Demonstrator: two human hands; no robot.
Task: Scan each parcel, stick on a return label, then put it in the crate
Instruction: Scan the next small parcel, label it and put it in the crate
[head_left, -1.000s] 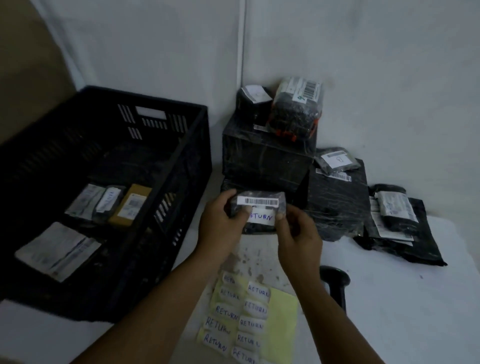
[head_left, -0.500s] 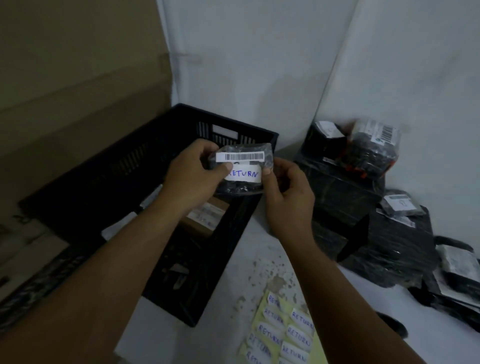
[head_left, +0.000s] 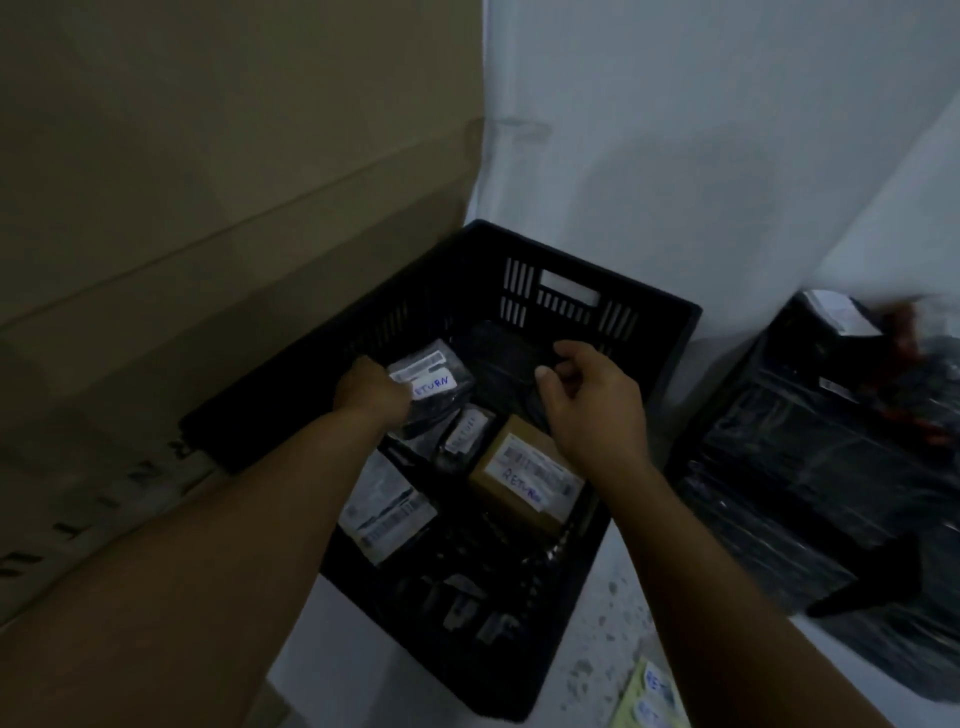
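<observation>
My left hand (head_left: 370, 392) is down inside the black crate (head_left: 649, 306) and grips a small dark plastic parcel (head_left: 434, 376) that bears a barcode strip and a white RETURN label. My right hand (head_left: 589, 402) hovers over the crate's right half, fingers loosely curled, holding nothing. Under the hands lie a brown box (head_left: 524, 475) marked RETURN, a small dark pouch (head_left: 467, 434) and a flat bag with a white shipping label (head_left: 387, 512).
A large cardboard box (head_left: 208, 234) stands against the crate's left side. Black wrapped parcels (head_left: 810, 467) are stacked to the right on the white table (head_left: 597, 623). The yellow sheet of RETURN labels (head_left: 652, 699) peeks in at the bottom edge.
Both hands carried the labelled parcel left from above the table into the crate. My right hand let go of it; my left hand lowered it toward the crate's floor. The view swung left.
</observation>
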